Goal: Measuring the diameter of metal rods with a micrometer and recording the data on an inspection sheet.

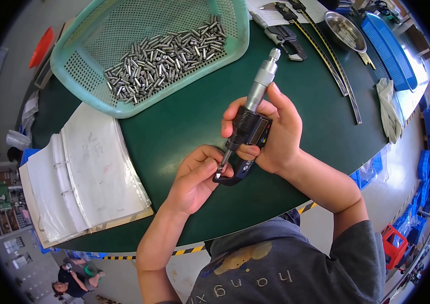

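Note:
My right hand (284, 133) is wrapped round the black frame of a digital micrometer (247, 124), with the thumb up against its silver thimble. The tool is tilted, its U-shaped jaw end low and toward my left. At the jaw gap, my left hand (194, 177) pinches a small metal pin (219, 171) between thumb and fingers. Fingertips partly cover the pin, so I cannot tell whether both measuring faces touch it. Many similar loose pins (167, 60) lie heaped in a green perforated plastic basket (81, 76) beyond my hands.
An opened ring binder (93, 167) lies at left on the green table (189, 111). At the far right are a second micrometer (286, 39), two calipers (321, 50), a metal bowl (346, 31), a blue basket (389, 50) and white gloves (389, 111). Another person (75, 278) is at lower left.

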A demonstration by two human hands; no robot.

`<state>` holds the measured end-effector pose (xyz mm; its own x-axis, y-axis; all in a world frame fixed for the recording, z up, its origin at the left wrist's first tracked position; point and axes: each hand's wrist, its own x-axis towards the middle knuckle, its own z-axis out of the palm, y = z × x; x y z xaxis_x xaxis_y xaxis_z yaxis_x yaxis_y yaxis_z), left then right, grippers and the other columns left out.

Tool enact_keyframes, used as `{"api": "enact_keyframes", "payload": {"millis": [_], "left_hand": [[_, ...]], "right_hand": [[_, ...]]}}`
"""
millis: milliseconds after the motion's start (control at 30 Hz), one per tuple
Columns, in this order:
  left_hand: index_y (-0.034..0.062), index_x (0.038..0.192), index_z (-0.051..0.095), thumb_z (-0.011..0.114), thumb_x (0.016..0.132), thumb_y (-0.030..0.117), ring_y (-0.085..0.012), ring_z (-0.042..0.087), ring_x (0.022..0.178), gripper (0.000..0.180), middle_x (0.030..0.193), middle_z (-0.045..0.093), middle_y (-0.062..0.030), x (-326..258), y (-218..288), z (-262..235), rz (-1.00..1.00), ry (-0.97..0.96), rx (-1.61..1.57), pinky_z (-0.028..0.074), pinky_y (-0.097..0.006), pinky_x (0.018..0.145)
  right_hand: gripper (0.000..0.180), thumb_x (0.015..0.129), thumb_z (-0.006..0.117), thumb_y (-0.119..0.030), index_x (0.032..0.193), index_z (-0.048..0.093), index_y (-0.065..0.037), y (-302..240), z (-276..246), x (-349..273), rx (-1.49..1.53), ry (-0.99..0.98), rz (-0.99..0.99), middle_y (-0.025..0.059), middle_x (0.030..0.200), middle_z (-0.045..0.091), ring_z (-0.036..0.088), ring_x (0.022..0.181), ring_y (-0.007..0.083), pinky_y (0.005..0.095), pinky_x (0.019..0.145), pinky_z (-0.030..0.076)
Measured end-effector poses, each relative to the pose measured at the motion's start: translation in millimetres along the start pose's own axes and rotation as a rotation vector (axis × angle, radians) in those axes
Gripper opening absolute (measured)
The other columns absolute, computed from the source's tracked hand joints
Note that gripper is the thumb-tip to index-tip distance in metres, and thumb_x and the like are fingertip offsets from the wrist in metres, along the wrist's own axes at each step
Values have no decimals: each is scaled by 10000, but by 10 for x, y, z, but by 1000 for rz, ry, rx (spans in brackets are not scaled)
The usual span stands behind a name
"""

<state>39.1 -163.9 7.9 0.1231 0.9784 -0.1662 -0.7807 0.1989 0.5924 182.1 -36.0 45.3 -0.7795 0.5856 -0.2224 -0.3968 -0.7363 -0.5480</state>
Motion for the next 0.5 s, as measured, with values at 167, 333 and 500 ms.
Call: {"api": "enact_keyframes", "payload": {"millis": [167, 333, 500], "left_hand": [[30, 1050, 520, 529, 927, 156, -170, 591, 932, 177, 957, 607, -97, 18, 7, 11, -10, -23, 14, 449, -293, 840], [20, 1076, 515, 530, 905, 138, -182, 591, 943, 208, 973, 607, -94, -1, 30, 51, -27, 47, -26, 440, -305, 857], [19, 1078, 514, 549, 884, 100, -190, 587, 963, 214, 988, 594, -88, 31, 27, 24, 3, -26, -61, 436, -310, 867]], "right_hand": [[689, 873, 402, -658, 862, 588, 5, 3, -12, -6, -58, -23, -11, 146, 732, 610, 420, 377, 113, 234, 362, 321], [669, 872, 423, -653, 849, 590, -5, 17, -14, 7, -26, 7, 7, 143, 727, 612, 425, 375, 112, 235, 359, 322], [720, 875, 340, -687, 883, 600, -16, 17, -18, 17, -40, 16, 26, 150, 764, 615, 393, 379, 127, 247, 359, 305]]}}
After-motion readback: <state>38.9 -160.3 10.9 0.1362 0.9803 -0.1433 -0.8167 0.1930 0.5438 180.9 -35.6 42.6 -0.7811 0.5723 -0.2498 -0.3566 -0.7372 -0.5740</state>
